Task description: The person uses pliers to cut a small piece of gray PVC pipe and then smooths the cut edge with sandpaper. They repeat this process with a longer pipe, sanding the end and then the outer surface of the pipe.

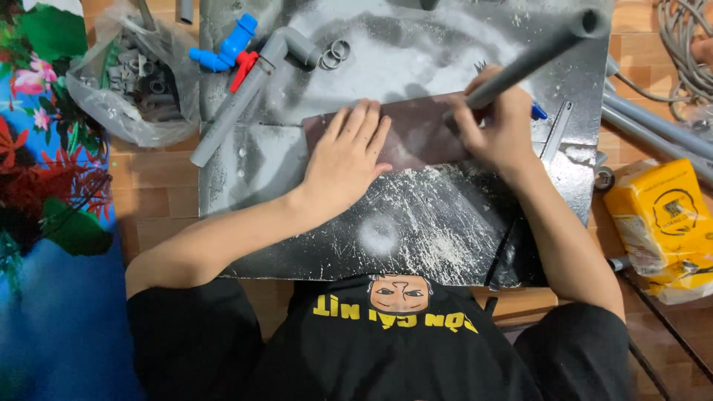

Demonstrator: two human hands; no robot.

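Black shirt (386, 341) nearest; left hand (349, 160) flat, open, pinning dark sheet (416, 134) on board (401, 215); right hand (501, 126) closed around grey pipe (542, 56); likely risk: sheet slipping under sideways pipe pressure.

Under the left hand (345, 160) lies a matt, dusty brown rectangular sheet (416, 134), rough like sandpaper. The right hand (497, 126) grips a smooth matt grey plastic pipe (538, 56). Beneath both, the dark metal board (416, 230) looks scratched and powder-streaked. Right of the right hand sits a glossy yellow plastic packet (661, 212).
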